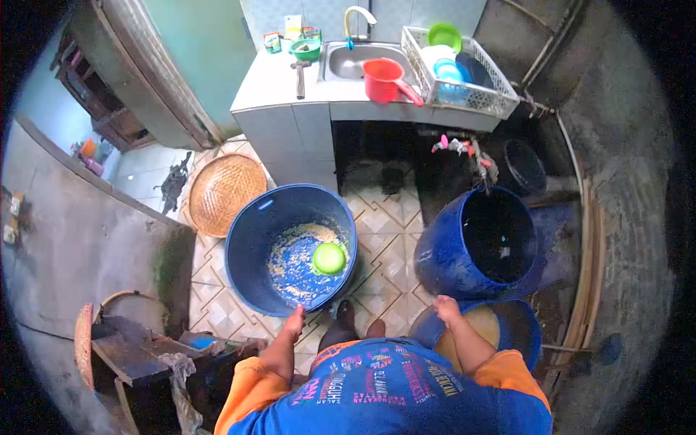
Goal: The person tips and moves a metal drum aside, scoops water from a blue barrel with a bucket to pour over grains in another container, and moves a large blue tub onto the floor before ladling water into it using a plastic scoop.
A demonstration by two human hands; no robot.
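Observation:
Near me on the floor stands a big blue tub [246, 239], with pale, wet-looking grains scattered over its bottom. A lime-green bowl [329, 258] sits among them, on the right side. My left hand [293, 324] is at the tub's near rim, its fingertips overlapping the edge. Whether it grips the rim I cannot tell. My right hand [447, 309] hangs over a second blue tub [534, 330] that contains something tan. Its fingers look curled in, and nothing shows in them.
A blue barrel [446, 243] with dark contents stands at right, below a tap with pink handles [457, 145]. A woven tray [227, 194] lies left of the tub. The counter holds a red dipper [384, 78], a hammer [300, 78] and a dish basket [471, 100].

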